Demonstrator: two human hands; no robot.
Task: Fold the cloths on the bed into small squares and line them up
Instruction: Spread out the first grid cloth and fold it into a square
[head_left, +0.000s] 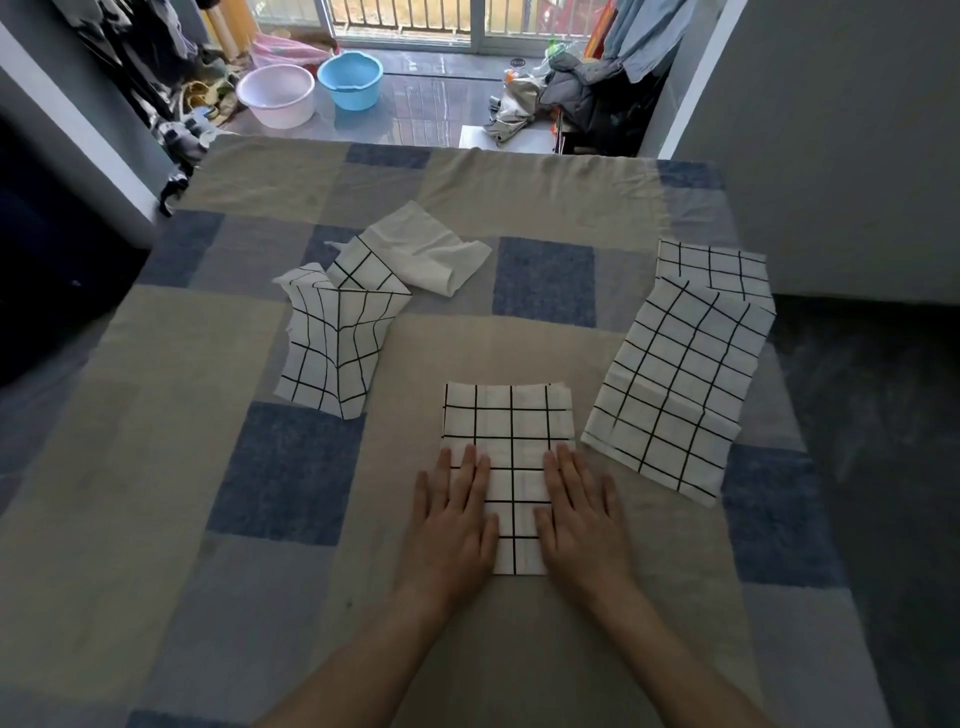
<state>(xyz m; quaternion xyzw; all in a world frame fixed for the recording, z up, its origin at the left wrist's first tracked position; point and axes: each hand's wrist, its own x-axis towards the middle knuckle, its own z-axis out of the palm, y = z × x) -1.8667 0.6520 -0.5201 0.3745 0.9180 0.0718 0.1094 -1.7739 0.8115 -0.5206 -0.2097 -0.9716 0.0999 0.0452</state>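
Note:
A white cloth with a black grid (511, 441) lies folded into a long rectangle in front of me on the bed (171, 467). My left hand (454, 519) presses flat on its left edge and my right hand (579, 512) presses flat on its right edge, fingers straight. To the right lies a larger grid cloth (675, 384), spread flat, overlapping a further grid cloth (711, 267) behind it. At the left a crumpled grid cloth (337, 348) lies loose, with another crumpled one (415, 254) showing its plain white side behind it.
The bed has a beige and blue checked sheet. Past its far edge stand a pink basin (275, 96) and a blue basin (350, 78) on the floor, with piles of clothes (566, 98) at both sides. A grey wall (857, 156) is on the right.

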